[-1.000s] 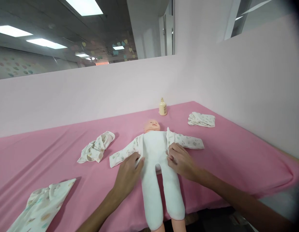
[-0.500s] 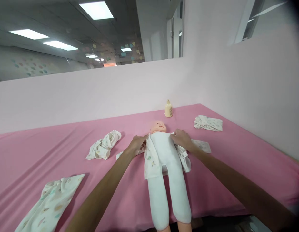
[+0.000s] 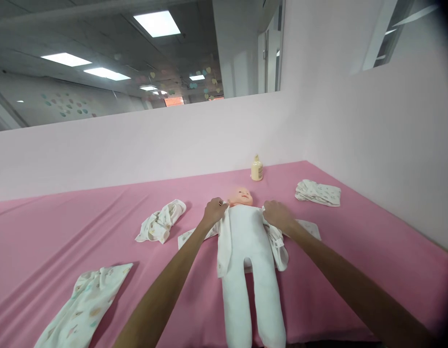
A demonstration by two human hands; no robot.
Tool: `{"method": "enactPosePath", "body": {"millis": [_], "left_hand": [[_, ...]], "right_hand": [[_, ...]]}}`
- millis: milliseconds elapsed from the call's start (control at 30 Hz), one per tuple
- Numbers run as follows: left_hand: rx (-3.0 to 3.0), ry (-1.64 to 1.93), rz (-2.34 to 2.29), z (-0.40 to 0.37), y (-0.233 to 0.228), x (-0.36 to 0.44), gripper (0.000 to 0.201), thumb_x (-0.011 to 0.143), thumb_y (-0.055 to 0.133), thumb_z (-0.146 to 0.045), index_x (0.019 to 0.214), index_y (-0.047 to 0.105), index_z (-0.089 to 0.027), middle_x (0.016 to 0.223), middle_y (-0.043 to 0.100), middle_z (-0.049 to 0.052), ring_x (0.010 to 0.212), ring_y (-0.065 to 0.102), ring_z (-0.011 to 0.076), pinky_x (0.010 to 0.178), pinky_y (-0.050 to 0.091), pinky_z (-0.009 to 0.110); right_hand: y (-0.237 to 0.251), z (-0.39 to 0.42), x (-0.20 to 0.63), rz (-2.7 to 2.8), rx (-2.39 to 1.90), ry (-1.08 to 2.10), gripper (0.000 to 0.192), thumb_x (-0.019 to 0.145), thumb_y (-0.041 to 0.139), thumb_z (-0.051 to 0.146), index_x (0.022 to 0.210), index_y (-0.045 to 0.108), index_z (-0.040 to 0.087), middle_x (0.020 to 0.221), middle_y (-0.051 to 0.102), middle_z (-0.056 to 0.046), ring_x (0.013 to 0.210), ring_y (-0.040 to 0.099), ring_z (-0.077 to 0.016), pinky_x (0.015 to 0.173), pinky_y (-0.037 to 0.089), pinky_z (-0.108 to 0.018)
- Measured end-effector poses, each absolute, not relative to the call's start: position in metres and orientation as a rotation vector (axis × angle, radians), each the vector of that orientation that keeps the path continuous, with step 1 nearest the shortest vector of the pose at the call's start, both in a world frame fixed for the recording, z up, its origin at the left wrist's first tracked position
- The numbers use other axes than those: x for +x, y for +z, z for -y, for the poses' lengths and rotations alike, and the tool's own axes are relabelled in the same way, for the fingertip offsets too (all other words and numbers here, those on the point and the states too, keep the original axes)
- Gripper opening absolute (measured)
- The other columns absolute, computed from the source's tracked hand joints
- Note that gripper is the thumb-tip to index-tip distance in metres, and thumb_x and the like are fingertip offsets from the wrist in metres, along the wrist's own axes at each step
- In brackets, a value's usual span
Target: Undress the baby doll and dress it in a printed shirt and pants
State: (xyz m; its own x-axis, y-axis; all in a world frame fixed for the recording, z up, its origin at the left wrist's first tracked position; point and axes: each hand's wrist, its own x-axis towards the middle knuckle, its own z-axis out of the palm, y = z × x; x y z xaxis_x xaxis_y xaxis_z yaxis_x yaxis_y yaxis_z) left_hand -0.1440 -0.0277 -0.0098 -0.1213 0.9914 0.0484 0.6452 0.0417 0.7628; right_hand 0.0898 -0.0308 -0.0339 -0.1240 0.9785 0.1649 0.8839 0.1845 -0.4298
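A baby doll [image 3: 247, 232] with a white cloth body lies on its back, head towards the wall. A white printed baby shirt [image 3: 224, 249] is on it, its front spread apart over the chest and its sleeves out to both sides. At one shoulder my left hand [image 3: 214, 211] is closed on the shirt's edge. My right hand [image 3: 277, 214] pinches the shirt's edge at the other shoulder. Both sets of fingertips are partly hidden.
A pink sheet [image 3: 195, 299] covers the table. Near the wall stands a cream pump bottle [image 3: 257, 169]. A folded printed cloth [image 3: 318, 192] lies at right, a crumpled one [image 3: 161, 221] at left, and a printed garment [image 3: 88, 304] at front left.
My left hand has risen slightly towards the doll's shoulder, drawing the shirt's front edge with it. My right hand stays at its shoulder. The whole view has shifted a little.
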Motion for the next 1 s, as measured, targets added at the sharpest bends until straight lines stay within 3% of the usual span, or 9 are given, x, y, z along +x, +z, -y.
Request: {"method": "enactPosePath", "body": {"millis": [300,467,567,733,867,1000], "left_hand": [[1.866,1.158,-1.746,0.033,-0.02,-0.115,0.026,0.09,0.043,-0.037,0.08,0.058,-0.018,0.076,0.063,0.001,0.072,0.054,0.0146,0.067,0.037,0.025],[1.842,1.236,-1.735,0.035,-0.033,-0.119,0.031,0.092,0.043,-0.041,0.096,0.064,-0.018,0.086,0.068,0.003,0.078,0.059,0.0165,0.072,0.041,0.026],[1.876,1.196,-1.718,0.037,-0.035,-0.122,0.033,0.093,0.041,-0.04,0.096,0.067,-0.019,0.089,0.07,0.003,0.081,0.06,0.0167,0.074,0.041,0.026],[1.911,1.145,-1.696,0.04,-0.033,-0.118,0.03,0.093,0.043,-0.036,0.094,0.068,-0.019,0.094,0.071,0.003,0.085,0.06,0.0166,0.075,0.042,0.026],[1.868,1.025,-1.724,0.042,-0.028,-0.118,0.025,0.09,0.049,-0.037,0.09,0.067,-0.02,0.094,0.071,0.003,0.086,0.061,0.0171,0.074,0.041,0.027],[2.014,0.672,-2.037,0.046,-0.019,-0.125,0.028,0.092,0.046,-0.04,0.086,0.061,-0.018,0.093,0.069,0.008,0.086,0.061,0.0232,0.068,0.037,0.03]], "right_hand": [[-0.022,0.013,0.055,1.733,-1.379,0.701,0.016,0.081,0.041,0.03,0.072,0.049,0.02,0.071,0.056,0.001,0.067,0.053,-0.0142,0.058,0.039,-0.024],[-0.027,0.011,0.041,1.683,-1.25,0.903,0.013,0.077,0.044,0.032,0.073,0.049,0.021,0.064,0.051,0.004,0.06,0.048,-0.0124,0.054,0.037,-0.023],[-0.022,0.012,0.044,1.675,-1.258,0.992,0.007,0.073,0.048,0.027,0.069,0.048,0.021,0.061,0.048,0.004,0.058,0.045,-0.0121,0.052,0.033,-0.024],[-0.012,0.016,0.047,1.867,-1.351,0.847,0.025,0.072,0.051,0.023,0.057,0.032,0.021,0.058,0.039,0.003,0.056,0.037,-0.0118,0.05,0.024,-0.026],[-0.007,0.019,0.053,2.063,-1.522,0.676,0.02,0.074,0.055,0.025,0.062,0.039,0.021,0.07,0.053,-0.001,0.064,0.045,-0.0153,0.055,0.027,-0.028],[-0.002,0.025,0.059,2.248,-1.616,0.509,0.014,0.077,0.052,0.02,0.067,0.043,0.021,0.077,0.059,-0.004,0.069,0.05,-0.0176,0.058,0.028,-0.029]]}}
